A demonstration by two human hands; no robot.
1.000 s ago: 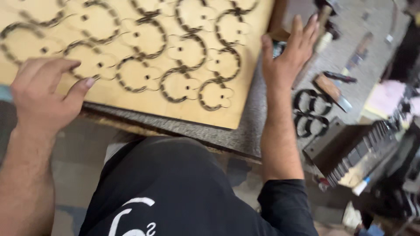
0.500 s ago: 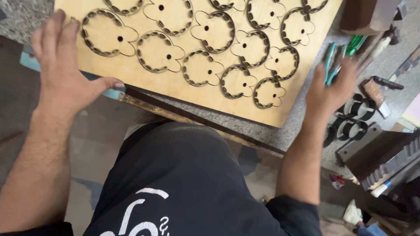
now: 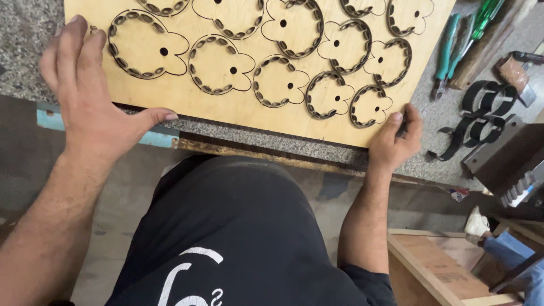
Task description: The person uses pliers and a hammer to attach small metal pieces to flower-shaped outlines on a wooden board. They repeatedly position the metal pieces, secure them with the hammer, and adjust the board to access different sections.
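While both hands bear on the board, these are the points to mind for handling it well.

Board: a pale plywood board (image 3: 255,107), cut through with ringed, lobed shapes each with a small hole, lies flat on a speckled stone bench (image 3: 25,51), spanning the gap between the two hands, its near edge just past the bench lip toward the person's body.

Left hand: the left hand (image 3: 93,105) lies spread flat on the board's left corner, fingers splayed, thumb hooked along the near edge; it clamps nothing, it presses.

Right hand: the right hand (image 3: 396,139) curls around the board's near right corner, thumb on top, fingers seemingly beneath, gripping the edge.

Beyond the right hand: green-handled pliers (image 3: 450,51) and black metal rings (image 3: 481,110) lie on the bench, close to the board's right edge.

Doing it well: I judge even pressure from both hands matters, since the thin bridges around the cut shapes look fragile; keep the board flat while shifting it.

Risk: sliding rightward could knock the pliers or rings.
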